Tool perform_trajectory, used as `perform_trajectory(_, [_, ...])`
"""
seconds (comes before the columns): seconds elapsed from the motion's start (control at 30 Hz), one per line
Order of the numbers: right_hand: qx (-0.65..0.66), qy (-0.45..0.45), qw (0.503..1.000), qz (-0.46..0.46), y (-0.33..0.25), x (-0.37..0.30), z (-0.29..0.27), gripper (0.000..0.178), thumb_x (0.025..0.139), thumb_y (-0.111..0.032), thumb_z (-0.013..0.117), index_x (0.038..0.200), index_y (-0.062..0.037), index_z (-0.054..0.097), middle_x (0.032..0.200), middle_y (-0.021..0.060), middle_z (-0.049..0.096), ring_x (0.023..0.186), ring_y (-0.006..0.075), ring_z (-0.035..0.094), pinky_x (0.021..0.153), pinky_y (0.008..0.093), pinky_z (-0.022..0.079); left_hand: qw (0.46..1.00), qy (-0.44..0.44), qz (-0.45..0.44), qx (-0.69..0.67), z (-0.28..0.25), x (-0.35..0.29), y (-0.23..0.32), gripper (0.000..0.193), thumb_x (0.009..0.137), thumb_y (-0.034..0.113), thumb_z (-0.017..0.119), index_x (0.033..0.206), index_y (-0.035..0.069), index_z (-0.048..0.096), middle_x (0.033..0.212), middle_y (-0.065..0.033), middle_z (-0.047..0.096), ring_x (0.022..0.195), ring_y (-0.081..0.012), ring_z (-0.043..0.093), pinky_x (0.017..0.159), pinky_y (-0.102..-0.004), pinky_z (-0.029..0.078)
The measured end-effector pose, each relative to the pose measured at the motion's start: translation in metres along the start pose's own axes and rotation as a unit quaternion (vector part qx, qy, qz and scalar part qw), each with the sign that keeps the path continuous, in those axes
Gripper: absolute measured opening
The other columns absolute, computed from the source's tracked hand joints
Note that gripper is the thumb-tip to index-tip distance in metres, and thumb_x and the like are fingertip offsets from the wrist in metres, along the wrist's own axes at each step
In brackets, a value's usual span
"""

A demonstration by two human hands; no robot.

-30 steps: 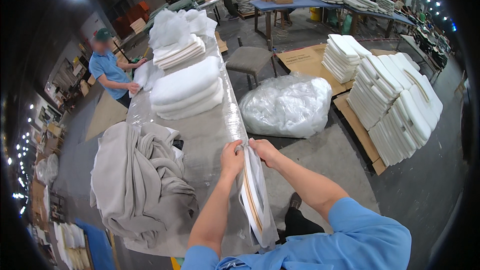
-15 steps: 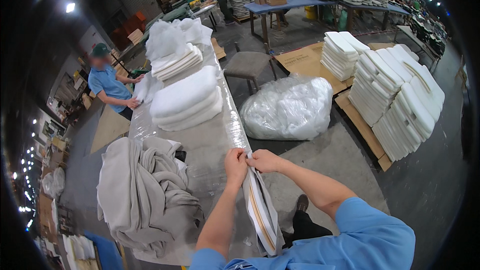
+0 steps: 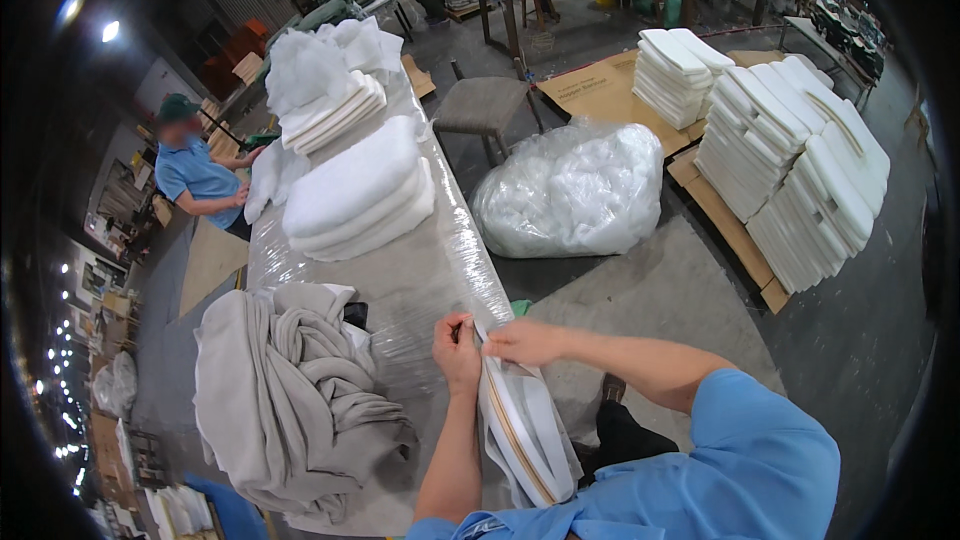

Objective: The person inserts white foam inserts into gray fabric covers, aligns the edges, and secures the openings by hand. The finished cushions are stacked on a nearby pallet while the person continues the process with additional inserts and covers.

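A pale grey and white cushion cover [image 3: 527,432] with a long tan strip like a zipper stands on edge along the table's near right side, against my body. My left hand [image 3: 458,358] is closed, thumb and fingers pinching the cover's far end. Just right of it, my right hand [image 3: 527,342] has its fingers curled on the same end; motion blurs it a little. What lies between the fingertips is too small to make out. To the left of my left arm, a crumpled heap of grey fabric [image 3: 275,390] rests on the plastic-covered table [image 3: 405,285].
Further along the table lie thick white padding sheets [image 3: 355,180] and a pile of fluffy wadding [image 3: 325,60]. A person [image 3: 195,175] works at its left side. Right of it are a chair [image 3: 482,105], a plastic bag of filling [image 3: 570,190] and stacked white pads [image 3: 790,150] on cardboard.
My right hand has slid slightly nearer along the cover, and my left hand has shifted a little left. The cover's near part bulges wider. The whole view has tilted slightly.
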State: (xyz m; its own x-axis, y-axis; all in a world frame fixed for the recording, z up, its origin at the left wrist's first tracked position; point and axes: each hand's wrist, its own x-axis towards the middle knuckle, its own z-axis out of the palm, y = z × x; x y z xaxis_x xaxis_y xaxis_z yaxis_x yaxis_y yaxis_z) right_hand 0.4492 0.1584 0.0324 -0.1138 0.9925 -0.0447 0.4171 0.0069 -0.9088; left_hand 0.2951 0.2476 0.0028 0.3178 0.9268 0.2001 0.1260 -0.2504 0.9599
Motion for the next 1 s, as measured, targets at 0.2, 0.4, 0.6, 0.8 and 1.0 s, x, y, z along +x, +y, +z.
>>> perform_trajectory(0.2, [0.326, 0.203, 0.922, 0.055, 0.072, 0.068, -0.025, 0.058, 0.113, -0.051, 0.043, 0.105, -0.0021, 0.074, 0.102, 0.0071, 0.072, 0.098, 0.0165, 0.064, 0.094, 0.0332, 0.050, 0.992, -0.047, -0.015, -0.116, 0.013, 0.011, -0.011, 0.019, 0.109, 0.018, 0.060, 0.119, 0.003, 0.067, 0.107, -0.0037, 0.068, 0.099, -0.0119, 0.062, 0.091, -0.0276, 0.050])
perform_trajectory(0.4, [0.425, 0.214, 0.866, 0.152, 0.061, 0.110, 0.057, 0.077, 0.110, -0.063, 0.036, 0.123, 0.0041, 0.073, 0.125, 0.0166, 0.072, 0.117, 0.0254, 0.063, 0.108, 0.0394, 0.043, 0.940, -0.050, -0.301, -0.151, -0.061, -0.067, -0.035, 0.064, 0.112, 0.055, 0.042, 0.147, 0.004, 0.056, 0.143, -0.0117, 0.059, 0.130, -0.0233, 0.055, 0.113, -0.0353, 0.040])
perform_trajectory(0.6, [0.338, 0.358, 0.854, 0.167, 0.105, 0.078, 0.017, 0.080, 0.109, -0.065, 0.036, 0.116, 0.0046, 0.074, 0.119, 0.0237, 0.074, 0.116, 0.0324, 0.066, 0.103, 0.0441, 0.045, 0.946, -0.218, -0.225, -0.082, -0.068, -0.129, 0.071, 0.082, 0.102, 0.044, 0.065, 0.161, -0.002, 0.032, 0.152, -0.0189, 0.052, 0.137, -0.0301, 0.053, 0.116, -0.0399, 0.040])
perform_trajectory(0.8, [0.284, 0.397, 0.869, 0.080, 0.049, 0.043, 0.028, 0.069, 0.110, -0.057, 0.041, 0.091, 0.0004, 0.075, 0.085, 0.0133, 0.070, 0.085, 0.0229, 0.064, 0.084, 0.0384, 0.048, 0.929, -0.181, -0.194, 0.259, -0.094, -0.210, 0.121, 0.084, 0.092, 0.025, 0.073, 0.159, -0.003, 0.030, 0.143, -0.0278, 0.057, 0.129, -0.0425, 0.060, 0.109, -0.0450, 0.046])
perform_trajectory(1.0, [0.274, 0.279, 0.919, -0.054, 0.038, 0.037, -0.013, 0.075, 0.113, -0.056, 0.035, 0.074, -0.0011, 0.069, 0.075, 0.0049, 0.067, 0.076, 0.0144, 0.060, 0.076, 0.0300, 0.047, 0.909, -0.149, -0.221, 0.321, -0.063, -0.208, 0.117, 0.075, 0.092, 0.028, 0.070, 0.154, 0.000, 0.037, 0.136, -0.0292, 0.061, 0.120, -0.0485, 0.063, 0.101, -0.0496, 0.050])
